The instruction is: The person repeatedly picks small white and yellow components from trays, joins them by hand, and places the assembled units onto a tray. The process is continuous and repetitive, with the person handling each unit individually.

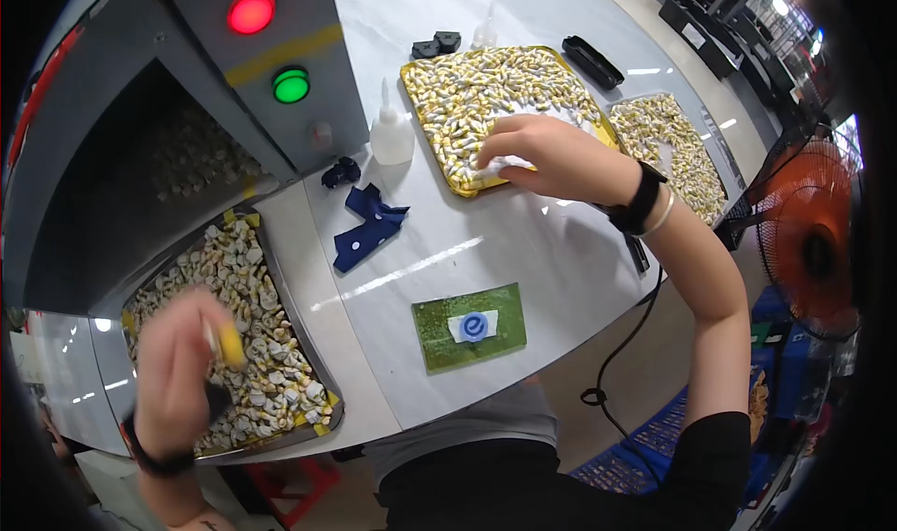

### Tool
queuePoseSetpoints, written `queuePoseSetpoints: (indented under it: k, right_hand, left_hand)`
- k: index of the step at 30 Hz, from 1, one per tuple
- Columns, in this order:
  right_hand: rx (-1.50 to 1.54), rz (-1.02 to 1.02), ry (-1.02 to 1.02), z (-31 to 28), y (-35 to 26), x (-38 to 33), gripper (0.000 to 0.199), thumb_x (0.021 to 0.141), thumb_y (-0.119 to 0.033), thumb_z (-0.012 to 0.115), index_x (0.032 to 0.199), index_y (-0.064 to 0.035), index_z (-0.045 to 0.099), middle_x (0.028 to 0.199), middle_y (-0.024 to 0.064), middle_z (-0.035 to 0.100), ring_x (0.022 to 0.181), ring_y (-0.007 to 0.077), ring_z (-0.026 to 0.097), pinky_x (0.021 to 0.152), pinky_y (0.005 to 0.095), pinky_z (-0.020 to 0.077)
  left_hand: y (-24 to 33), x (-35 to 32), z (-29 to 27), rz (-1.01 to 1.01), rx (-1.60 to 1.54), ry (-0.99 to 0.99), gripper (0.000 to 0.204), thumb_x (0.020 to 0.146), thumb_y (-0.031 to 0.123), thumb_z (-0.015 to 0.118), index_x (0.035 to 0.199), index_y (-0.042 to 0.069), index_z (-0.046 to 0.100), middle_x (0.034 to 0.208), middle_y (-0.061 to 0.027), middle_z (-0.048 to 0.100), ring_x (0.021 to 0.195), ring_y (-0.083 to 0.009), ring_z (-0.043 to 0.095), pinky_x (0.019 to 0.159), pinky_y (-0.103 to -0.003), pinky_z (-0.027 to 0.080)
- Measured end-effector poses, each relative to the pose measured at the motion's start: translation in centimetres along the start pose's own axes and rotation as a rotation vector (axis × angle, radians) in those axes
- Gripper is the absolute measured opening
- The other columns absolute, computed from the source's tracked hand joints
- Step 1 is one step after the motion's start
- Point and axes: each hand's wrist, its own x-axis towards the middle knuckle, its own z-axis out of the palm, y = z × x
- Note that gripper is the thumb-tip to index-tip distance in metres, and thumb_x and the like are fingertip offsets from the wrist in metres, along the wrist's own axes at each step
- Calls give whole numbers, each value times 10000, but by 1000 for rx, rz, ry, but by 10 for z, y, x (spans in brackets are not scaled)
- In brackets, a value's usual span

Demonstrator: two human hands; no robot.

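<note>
Pale table (pixel 561 260) beside a tall grey machine (pixel 322 92): that was the workplace my head view showed me, with a green pad (pixel 486 302) near its front edge as my landmark. The machine rose beyond the pad and to its left; an orange fan (pixel 818 241) stood well to its right.

Beyond the pad lay a yellow tray (pixel 464 192) spread with small white-and-yellow pieces (pixel 453 111). There I saw the right hand (pixel 551 157) low over a barer patch, fingers loosely bent, thumb and forefinger parted, no piece visible between them. Left of the pad sat a dark tray (pixel 291 297) heaped with chunkier whitish-yellow pieces (pixel 276 358). Over it the left hand (pixel 177 368) was blurred, fingers curled, something yellow (pixel 230 346) at their tips; I couldn't tell whether it was gripped. Between pad and machine lay a dark blue cut piece (pixel 369 227).

I judged the small pieces light, fairly stiff and smooth enough to roll or slip. A gentle fingertip pinch around the middle of one seemed best, taken beside the barer patch, where neighbours crowded less.
</note>
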Motion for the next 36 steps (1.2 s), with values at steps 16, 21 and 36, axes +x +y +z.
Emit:
queuePoseSetpoints:
  k: [16,21,36]
  right_hand:
    - [134,-8,205,-7,-83,-27,160,728,49,589,865,-18,634,766,80,618,640,209,590,567,291,478]
    - [-7,-154,133,26,-121,-60,285,673,15,608,958,7,614,790,95,603,695,225,592,593,312,492]
    - [-62,-77,8,51,-122,-63,198,644,9,610,840,-12,584,764,73,538,714,232,534,632,314,472]
  left_hand:
    - [-32,-88,137,-141,-1470,-399,438,916,287,532,1141,-88,513,864,-135,601,672,-144,591,686,-288,512]
    - [-34,-77,163,-130,-1545,-217,524,879,366,568,1112,-102,538,833,-121,604,694,-151,593,709,-314,518]
    - [-44,-65,175,-154,-1696,-244,512,863,357,601,1120,-77,512,968,-145,621,902,-202,635,833,-339,511]
